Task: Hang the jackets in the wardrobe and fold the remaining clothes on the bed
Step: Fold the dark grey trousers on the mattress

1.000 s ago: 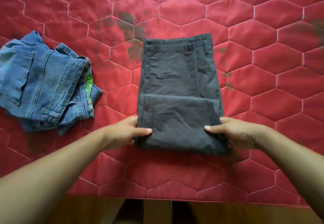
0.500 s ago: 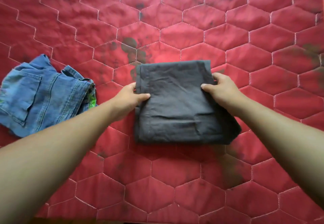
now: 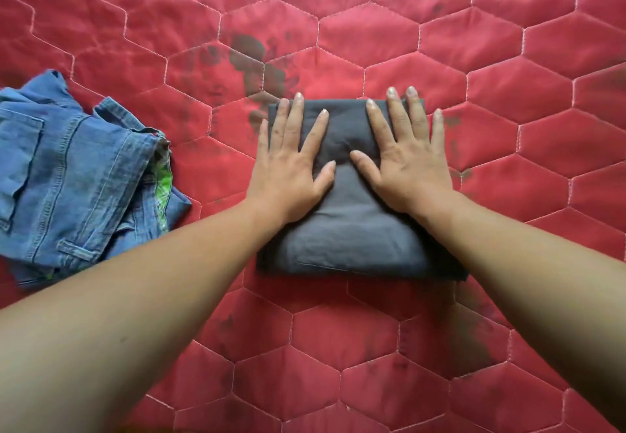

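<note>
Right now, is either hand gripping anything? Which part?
Nothing is gripped. The left hand and right hand lie flat, fingers straight, pressing the top of the folded grey trousers toward their far edge.

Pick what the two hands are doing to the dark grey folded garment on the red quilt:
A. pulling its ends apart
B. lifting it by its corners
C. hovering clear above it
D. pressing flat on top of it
D: the left hand and right hand lie palm-down with fingers spread on the dark grey folded garment.
</note>
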